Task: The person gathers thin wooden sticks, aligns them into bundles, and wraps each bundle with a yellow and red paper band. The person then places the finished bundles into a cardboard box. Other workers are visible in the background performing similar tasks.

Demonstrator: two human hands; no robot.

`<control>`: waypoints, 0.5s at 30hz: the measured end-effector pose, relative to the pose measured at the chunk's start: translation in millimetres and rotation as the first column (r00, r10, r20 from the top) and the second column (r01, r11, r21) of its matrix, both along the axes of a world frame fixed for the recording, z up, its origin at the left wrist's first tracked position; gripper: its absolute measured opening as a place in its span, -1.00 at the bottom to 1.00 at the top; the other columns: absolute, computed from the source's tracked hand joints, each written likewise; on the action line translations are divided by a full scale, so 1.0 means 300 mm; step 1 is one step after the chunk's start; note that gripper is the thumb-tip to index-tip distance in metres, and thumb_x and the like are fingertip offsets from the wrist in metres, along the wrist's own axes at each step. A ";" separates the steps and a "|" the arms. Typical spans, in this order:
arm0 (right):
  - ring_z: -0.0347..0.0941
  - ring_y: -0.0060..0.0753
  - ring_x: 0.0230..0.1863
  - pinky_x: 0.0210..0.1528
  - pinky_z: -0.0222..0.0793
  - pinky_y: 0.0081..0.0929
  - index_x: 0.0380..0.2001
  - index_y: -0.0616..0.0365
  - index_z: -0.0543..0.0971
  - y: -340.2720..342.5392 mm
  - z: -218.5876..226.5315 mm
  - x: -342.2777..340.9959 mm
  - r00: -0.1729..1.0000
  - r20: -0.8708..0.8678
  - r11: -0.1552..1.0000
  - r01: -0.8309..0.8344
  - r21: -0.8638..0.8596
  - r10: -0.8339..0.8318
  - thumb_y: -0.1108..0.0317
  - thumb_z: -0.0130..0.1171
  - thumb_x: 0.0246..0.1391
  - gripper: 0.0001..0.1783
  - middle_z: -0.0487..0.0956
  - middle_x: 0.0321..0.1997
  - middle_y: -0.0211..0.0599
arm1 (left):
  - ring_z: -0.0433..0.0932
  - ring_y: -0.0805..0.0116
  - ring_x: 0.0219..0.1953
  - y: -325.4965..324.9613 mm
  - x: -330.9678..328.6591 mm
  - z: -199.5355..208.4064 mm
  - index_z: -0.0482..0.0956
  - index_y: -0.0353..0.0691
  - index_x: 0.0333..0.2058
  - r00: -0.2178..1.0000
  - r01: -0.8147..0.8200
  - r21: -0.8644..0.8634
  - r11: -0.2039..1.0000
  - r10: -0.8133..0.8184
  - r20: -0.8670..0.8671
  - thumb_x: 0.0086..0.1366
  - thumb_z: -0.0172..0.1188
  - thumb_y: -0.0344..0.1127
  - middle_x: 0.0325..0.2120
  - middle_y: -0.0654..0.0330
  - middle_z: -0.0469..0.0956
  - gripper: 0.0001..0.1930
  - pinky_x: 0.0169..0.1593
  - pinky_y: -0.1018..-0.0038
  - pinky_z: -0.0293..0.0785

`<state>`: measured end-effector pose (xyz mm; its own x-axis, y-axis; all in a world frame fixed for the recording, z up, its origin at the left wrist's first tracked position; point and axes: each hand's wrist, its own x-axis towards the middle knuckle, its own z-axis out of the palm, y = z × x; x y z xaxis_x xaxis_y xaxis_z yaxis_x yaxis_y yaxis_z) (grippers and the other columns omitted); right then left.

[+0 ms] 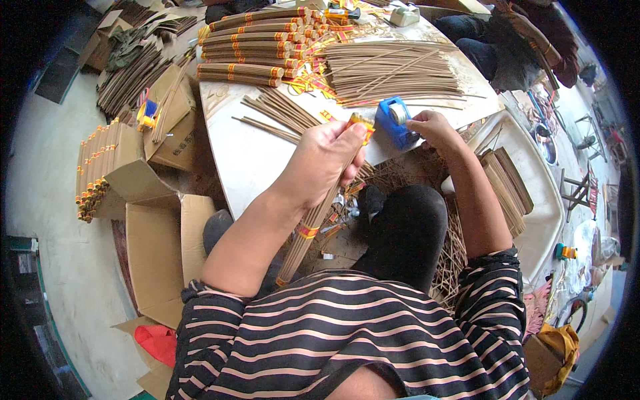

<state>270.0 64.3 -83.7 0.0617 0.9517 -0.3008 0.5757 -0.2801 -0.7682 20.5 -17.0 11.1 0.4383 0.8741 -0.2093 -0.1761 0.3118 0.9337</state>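
My left hand (327, 157) grips a long bundle of brown incense sticks (308, 230), held upright-tilted with a yellow and red band near its top and another lower down. My right hand (430, 127) rests on a blue tape dispenser (393, 121) at the front edge of the white table (253, 160). The top of the bundle sits right beside the dispenser. A loose heap of sticks (390, 70) lies behind the dispenser, and a smaller loose bunch (280, 110) lies to the left.
Several banded bundles (253, 43) are stacked at the table's back left. Cardboard boxes (160, 240), one filled with bundles (100, 167), stand on the floor at left. A white tray with sticks (527, 193) is at right. Another person (513, 40) sits across the table.
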 end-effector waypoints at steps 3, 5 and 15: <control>0.38 -0.45 -0.53 -0.54 0.33 -0.50 -0.44 0.28 0.55 0.037 0.003 0.011 1.000 0.012 0.983 -0.021 -0.185 0.023 0.09 0.27 -0.19 -0.58 0.48 -0.54 -0.30 | 0.30 0.65 -0.69 0.107 0.063 -0.057 0.39 -0.26 -0.37 0.996 0.056 -0.060 0.997 -0.052 0.071 0.30 -0.01 -0.17 -0.64 0.31 0.39 -0.76 -0.66 0.72 0.25; 0.34 -0.51 -0.51 -0.49 0.32 -0.53 -0.43 0.24 0.54 0.040 0.027 0.004 0.999 0.025 0.964 -0.020 -0.267 0.027 0.08 0.28 -0.18 -0.60 0.45 -0.55 -0.40 | 0.31 0.64 -0.69 0.195 0.101 -0.115 0.38 -0.25 -0.38 0.992 0.096 -0.092 0.991 -0.087 0.095 0.30 -0.02 -0.17 -0.64 0.30 0.38 -0.76 -0.67 0.70 0.24; 0.34 -0.58 -0.45 -0.42 0.25 -0.63 -0.38 0.21 0.50 -0.015 0.002 0.013 0.926 -0.365 0.978 0.021 -0.210 -0.098 0.30 0.20 -0.04 -0.79 0.48 -0.46 -0.39 | 0.34 0.55 -0.72 0.477 0.254 -0.311 0.37 -0.21 -0.40 0.979 0.203 -0.318 0.926 -0.189 0.073 0.29 -0.01 -0.16 -0.66 0.24 0.39 -0.77 -0.68 0.63 0.27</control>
